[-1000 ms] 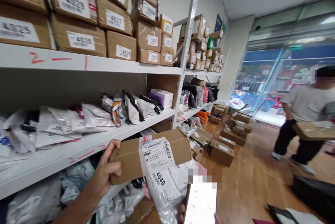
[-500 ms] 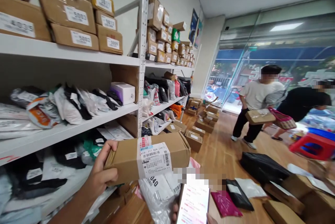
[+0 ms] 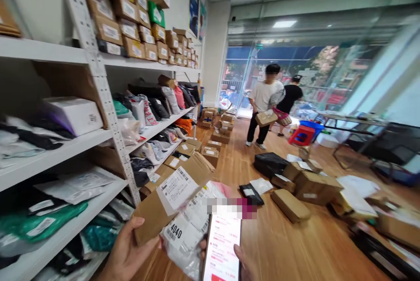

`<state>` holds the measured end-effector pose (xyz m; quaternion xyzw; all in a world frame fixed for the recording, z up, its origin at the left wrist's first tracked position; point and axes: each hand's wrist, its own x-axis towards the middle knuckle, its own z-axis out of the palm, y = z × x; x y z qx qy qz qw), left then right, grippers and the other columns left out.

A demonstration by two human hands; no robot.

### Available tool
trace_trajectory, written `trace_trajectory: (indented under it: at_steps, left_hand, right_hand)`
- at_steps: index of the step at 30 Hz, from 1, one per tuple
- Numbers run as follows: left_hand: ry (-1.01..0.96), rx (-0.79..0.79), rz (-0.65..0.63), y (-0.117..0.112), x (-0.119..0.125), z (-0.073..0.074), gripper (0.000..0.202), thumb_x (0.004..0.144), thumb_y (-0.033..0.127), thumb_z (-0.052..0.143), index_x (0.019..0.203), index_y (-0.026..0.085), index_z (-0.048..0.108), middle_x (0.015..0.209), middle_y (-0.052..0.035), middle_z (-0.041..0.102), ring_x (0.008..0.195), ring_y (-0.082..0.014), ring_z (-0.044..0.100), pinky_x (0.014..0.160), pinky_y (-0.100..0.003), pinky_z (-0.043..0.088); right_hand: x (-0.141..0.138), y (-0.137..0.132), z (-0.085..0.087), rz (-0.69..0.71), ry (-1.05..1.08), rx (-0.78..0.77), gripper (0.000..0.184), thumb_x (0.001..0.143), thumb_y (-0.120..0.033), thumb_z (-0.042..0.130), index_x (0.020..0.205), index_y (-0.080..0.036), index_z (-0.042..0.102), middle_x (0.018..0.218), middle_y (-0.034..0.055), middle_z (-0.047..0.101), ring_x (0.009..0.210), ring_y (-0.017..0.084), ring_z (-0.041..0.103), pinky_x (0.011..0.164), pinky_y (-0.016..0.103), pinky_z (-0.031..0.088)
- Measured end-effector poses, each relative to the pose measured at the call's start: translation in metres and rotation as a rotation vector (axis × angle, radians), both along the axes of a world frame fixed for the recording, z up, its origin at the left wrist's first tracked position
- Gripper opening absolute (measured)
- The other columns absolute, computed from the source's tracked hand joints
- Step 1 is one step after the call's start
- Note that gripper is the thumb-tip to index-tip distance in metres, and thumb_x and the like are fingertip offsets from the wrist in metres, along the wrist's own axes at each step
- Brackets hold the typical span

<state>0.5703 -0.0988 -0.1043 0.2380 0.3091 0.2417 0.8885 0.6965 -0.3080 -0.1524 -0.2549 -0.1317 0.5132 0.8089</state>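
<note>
My left hand (image 3: 131,246) is closed round the near end of a brown cardboard box (image 3: 144,215), tilted so that its white label with a barcode faces up. In my right hand (image 3: 244,260) is a smartphone (image 3: 223,248), upright, its lit screen showing lines of red and dark text. Between the two lies a clear and white plastic mailer (image 3: 188,250) with a "4040" label, partly behind the phone and overlapping the box. Which hand carries the mailer I cannot tell.
White shelving (image 3: 95,75) on the left bears stacked boxes and bagged parcels. Several boxes (image 3: 318,187), a black bag (image 3: 269,163) and small mailers lie on the wooden floor to the right. Two people (image 3: 264,99) stand near the glass front, beside a red stool (image 3: 300,135).
The view has swung right and the shelves have slid left. The box in my left hand has turned and tilted, its far end pointing up and right. The phone stays in my right hand.
</note>
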Motion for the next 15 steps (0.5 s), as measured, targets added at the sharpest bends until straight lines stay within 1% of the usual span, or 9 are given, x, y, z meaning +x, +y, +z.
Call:
trace_trajectory:
  at_steps: [2, 4, 5, 6, 8, 9, 11, 13, 15]
  left_hand:
    - [-0.016, -0.161, -0.094, -0.003, 0.011, -0.009, 0.082, 0.066, 0.015, 0.058, 0.142, 0.016, 0.027, 0.091, -0.0116, 0.068, 0.075, -0.0302, 0.065, 0.06, -0.041, 0.052]
    - [-0.049, -0.311, -0.218, -0.005, 0.023, -0.016, 0.086, 0.067, 0.018, 0.057, 0.144, 0.01, 0.021, 0.098, -0.0163, 0.067, 0.082, -0.0326, 0.065, 0.069, -0.046, 0.053]
    - [-0.061, -0.343, -0.272, -0.005, 0.029, -0.019, 0.087, 0.067, 0.019, 0.056, 0.145, 0.008, 0.019, 0.101, -0.0183, 0.067, 0.087, -0.0344, 0.065, 0.074, -0.049, 0.052]
    - [-0.067, -0.342, -0.307, -0.004, 0.037, -0.021, 0.088, 0.068, 0.019, 0.056, 0.146, 0.008, 0.017, 0.103, -0.0197, 0.066, 0.091, -0.0361, 0.064, 0.077, -0.052, 0.051]
    - [-0.037, -0.27, -0.307, -0.002, 0.054, -0.023, 0.091, 0.065, 0.015, 0.056, 0.147, 0.01, 0.016, 0.102, -0.0202, 0.067, 0.091, -0.0378, 0.064, 0.079, -0.056, 0.05]
    - [-0.018, -0.217, -0.288, 0.001, 0.064, -0.024, 0.093, 0.063, 0.012, 0.057, 0.147, 0.013, 0.016, 0.099, -0.0192, 0.068, 0.088, -0.0378, 0.065, 0.076, -0.057, 0.051]
    - [-0.012, -0.128, -0.265, 0.01, 0.085, -0.023, 0.097, 0.058, 0.009, 0.059, 0.147, 0.02, 0.02, 0.095, -0.0157, 0.07, 0.082, -0.0376, 0.066, 0.068, -0.055, 0.054]
    - [-0.03, -0.047, -0.246, 0.028, 0.105, -0.022, 0.101, 0.054, 0.008, 0.061, 0.146, 0.026, 0.023, 0.092, -0.012, 0.071, 0.084, -0.0379, 0.066, 0.062, -0.051, 0.056]
    - [0.016, 0.001, -0.256, 0.055, 0.123, -0.022, 0.106, 0.052, 0.006, 0.06, 0.147, 0.027, 0.019, 0.089, -0.0094, 0.072, 0.091, -0.0383, 0.065, 0.063, -0.047, 0.058]
  right_hand:
    - [0.004, -0.003, 0.001, -0.069, -0.041, -0.011, 0.055, 0.067, -0.051, 0.072, 0.104, -0.01, 0.069, 0.102, 0.0188, 0.071, 0.088, 0.026, 0.068, 0.075, 0.034, 0.048]
    - [0.009, -0.002, 0.001, -0.131, -0.068, -0.023, 0.054, 0.068, -0.05, 0.072, 0.103, -0.009, 0.068, 0.1, 0.0194, 0.071, 0.087, 0.027, 0.067, 0.073, 0.035, 0.048]
    - [0.013, -0.001, 0.0, -0.159, -0.068, -0.023, 0.053, 0.068, -0.049, 0.072, 0.103, -0.009, 0.068, 0.099, 0.0193, 0.072, 0.086, 0.027, 0.067, 0.073, 0.036, 0.048]
    - [0.018, 0.002, -0.001, -0.181, -0.058, -0.02, 0.053, 0.068, -0.049, 0.072, 0.102, -0.008, 0.068, 0.098, 0.0191, 0.072, 0.085, 0.027, 0.068, 0.073, 0.036, 0.048]
    - [0.031, 0.008, -0.003, -0.213, -0.023, -0.006, 0.054, 0.067, -0.049, 0.073, 0.101, -0.008, 0.068, 0.096, 0.0184, 0.073, 0.082, 0.026, 0.068, 0.073, 0.035, 0.048]
    - [0.038, 0.012, -0.004, -0.218, -0.003, 0.004, 0.055, 0.065, -0.05, 0.074, 0.1, -0.008, 0.068, 0.095, 0.018, 0.073, 0.081, 0.025, 0.068, 0.072, 0.034, 0.048]
    - [0.056, 0.021, -0.005, -0.215, 0.033, 0.026, 0.059, 0.063, -0.053, 0.074, 0.1, -0.008, 0.068, 0.094, 0.0174, 0.073, 0.08, 0.025, 0.069, 0.073, 0.033, 0.048]
    - [0.076, 0.031, -0.004, -0.217, 0.061, 0.043, 0.063, 0.062, -0.057, 0.073, 0.101, -0.007, 0.068, 0.095, 0.0168, 0.073, 0.081, 0.024, 0.069, 0.074, 0.032, 0.048]
    - [0.097, 0.043, -0.002, -0.229, 0.095, 0.04, 0.069, 0.061, -0.063, 0.072, 0.101, -0.007, 0.067, 0.096, 0.0165, 0.073, 0.082, 0.023, 0.069, 0.076, 0.032, 0.047]
